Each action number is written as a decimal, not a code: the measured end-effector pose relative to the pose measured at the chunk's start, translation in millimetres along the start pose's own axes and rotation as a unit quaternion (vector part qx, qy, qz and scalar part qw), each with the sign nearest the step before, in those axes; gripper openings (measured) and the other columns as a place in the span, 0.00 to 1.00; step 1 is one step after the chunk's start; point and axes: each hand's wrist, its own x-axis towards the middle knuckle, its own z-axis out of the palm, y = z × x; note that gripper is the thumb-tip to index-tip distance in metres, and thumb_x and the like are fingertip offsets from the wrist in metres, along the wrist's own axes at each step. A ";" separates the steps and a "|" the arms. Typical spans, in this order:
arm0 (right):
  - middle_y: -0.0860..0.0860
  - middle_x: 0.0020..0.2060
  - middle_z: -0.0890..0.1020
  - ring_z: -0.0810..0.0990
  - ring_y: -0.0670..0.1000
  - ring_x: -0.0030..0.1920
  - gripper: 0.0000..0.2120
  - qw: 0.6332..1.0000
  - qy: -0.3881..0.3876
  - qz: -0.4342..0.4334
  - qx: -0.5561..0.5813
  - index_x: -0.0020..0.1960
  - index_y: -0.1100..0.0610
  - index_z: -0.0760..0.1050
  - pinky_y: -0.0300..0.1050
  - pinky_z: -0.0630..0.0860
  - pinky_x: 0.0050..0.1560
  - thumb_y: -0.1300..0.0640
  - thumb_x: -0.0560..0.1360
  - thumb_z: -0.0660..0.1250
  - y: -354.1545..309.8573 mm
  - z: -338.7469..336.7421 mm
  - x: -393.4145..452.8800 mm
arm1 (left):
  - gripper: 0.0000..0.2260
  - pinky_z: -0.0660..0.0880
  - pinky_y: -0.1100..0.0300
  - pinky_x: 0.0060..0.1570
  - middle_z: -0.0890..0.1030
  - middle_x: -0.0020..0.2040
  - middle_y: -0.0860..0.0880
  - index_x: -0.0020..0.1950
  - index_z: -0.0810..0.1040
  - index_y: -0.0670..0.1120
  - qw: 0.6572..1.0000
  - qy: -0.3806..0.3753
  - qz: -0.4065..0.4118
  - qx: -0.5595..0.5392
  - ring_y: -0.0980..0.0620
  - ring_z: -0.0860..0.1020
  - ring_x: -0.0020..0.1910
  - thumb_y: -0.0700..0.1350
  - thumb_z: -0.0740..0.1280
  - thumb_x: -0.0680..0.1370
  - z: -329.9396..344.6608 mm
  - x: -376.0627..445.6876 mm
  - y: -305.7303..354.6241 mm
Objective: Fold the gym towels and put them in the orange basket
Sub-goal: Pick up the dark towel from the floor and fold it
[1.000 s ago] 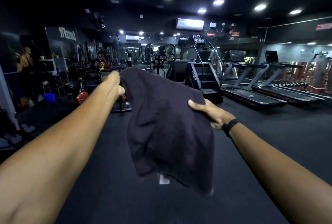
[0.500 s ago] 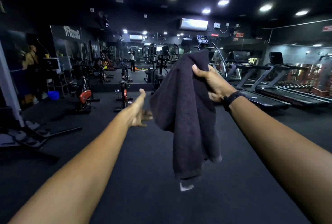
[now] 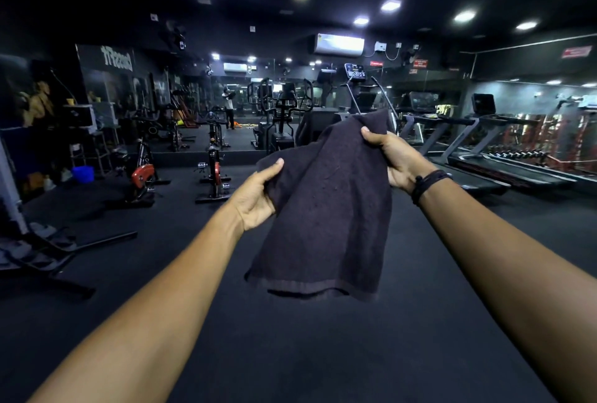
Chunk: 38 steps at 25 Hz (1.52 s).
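Observation:
A dark gym towel (image 3: pixel 326 215) hangs in the air in front of me, doubled over, its hemmed edge at the bottom. My left hand (image 3: pixel 258 196) pinches its upper left corner, thumb on top of the cloth. My right hand (image 3: pixel 392 157) grips the upper right corner, a little higher and farther away, with a dark band on the wrist. The orange basket is not in view.
Black rubber floor (image 3: pixel 290 354) stretches below the towel. Red exercise bikes (image 3: pixel 213 173) stand at mid-left, a stair climber (image 3: pixel 355 102) behind the towel, treadmills (image 3: pixel 484 157) along the right. A blue bucket (image 3: pixel 83 174) sits at far left. A person stands far back by the mirror.
My left hand, free half a second ago, has taken the towel's left corner. The right hand has come down, and the towel now hangs spread between both hands.

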 end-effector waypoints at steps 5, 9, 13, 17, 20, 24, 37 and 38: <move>0.58 0.46 0.83 0.83 0.54 0.41 0.12 0.968 0.082 0.046 -0.231 0.58 0.64 0.76 0.45 0.81 0.32 0.60 0.77 0.68 -4.8 -17.4 1.4 | 0.17 0.79 0.59 0.31 0.83 0.46 0.45 0.65 0.74 0.43 0.979 0.185 0.033 0.084 0.50 0.82 0.40 0.47 0.67 0.78 -4.8 19.0 22.6; 0.60 0.53 0.81 0.82 0.57 0.48 0.33 0.950 0.172 0.035 -0.260 0.64 0.67 0.70 0.51 0.83 0.39 0.57 0.65 0.80 6.5 -27.4 11.7 | 0.15 0.79 0.49 0.45 0.82 0.51 0.42 0.60 0.73 0.42 0.952 0.242 0.018 0.184 0.47 0.81 0.43 0.45 0.71 0.76 3.8 22.9 39.2; 0.53 0.66 0.69 0.77 0.59 0.60 0.57 0.969 0.081 0.005 -0.235 0.77 0.51 0.52 0.62 0.79 0.53 0.64 0.58 0.83 6.2 -37.4 11.6 | 0.37 0.81 0.47 0.41 0.76 0.62 0.41 0.73 0.62 0.39 0.958 0.188 0.041 0.212 0.47 0.79 0.46 0.35 0.76 0.68 4.5 11.8 50.3; 0.52 0.62 0.74 0.75 0.55 0.62 0.42 0.855 -0.013 -0.067 -0.515 0.71 0.56 0.68 0.53 0.75 0.63 0.65 0.61 0.81 7.5 -36.6 6.9 | 0.31 0.80 0.55 0.47 0.80 0.56 0.46 0.65 0.76 0.45 0.902 0.127 0.050 0.410 0.48 0.79 0.51 0.35 0.79 0.63 0.1 5.1 54.8; 0.52 0.53 0.79 0.78 0.55 0.58 0.22 0.743 -0.007 -0.086 -0.664 0.60 0.57 0.77 0.42 0.73 0.54 0.56 0.68 0.77 10.6 -32.6 6.9 | 0.12 0.78 0.65 0.33 0.82 0.42 0.47 0.51 0.82 0.44 0.858 0.103 0.036 0.502 0.51 0.80 0.40 0.38 0.77 0.69 5.7 0.8 55.3; 0.54 0.56 0.77 0.78 0.56 0.55 0.31 0.876 0.003 -0.038 -0.481 0.66 0.57 0.71 0.53 0.77 0.58 0.68 0.66 0.77 16.8 -27.6 3.0 | 0.06 0.78 0.60 0.32 0.80 0.42 0.45 0.45 0.78 0.46 0.869 0.165 0.035 0.464 0.49 0.78 0.37 0.38 0.73 0.73 7.0 10.5 51.2; 0.53 0.48 0.82 0.80 0.49 0.50 0.09 0.894 0.016 -0.250 -0.371 0.52 0.54 0.76 0.45 0.77 0.55 0.63 0.73 0.71 38.3 -18.3 1.1 | 0.08 0.72 0.54 0.53 0.81 0.53 0.45 0.45 0.80 0.46 0.717 0.137 0.002 0.684 0.45 0.78 0.54 0.50 0.71 0.75 -33.0 15.3 62.4; 0.53 0.49 0.82 0.80 0.50 0.51 0.09 0.881 0.028 -0.267 -0.390 0.51 0.51 0.76 0.45 0.76 0.56 0.61 0.74 0.70 38.9 -13.3 1.0 | 0.10 0.72 0.54 0.55 0.80 0.57 0.44 0.49 0.80 0.45 0.697 0.141 0.014 0.703 0.45 0.76 0.57 0.51 0.71 0.75 -31.8 16.2 60.1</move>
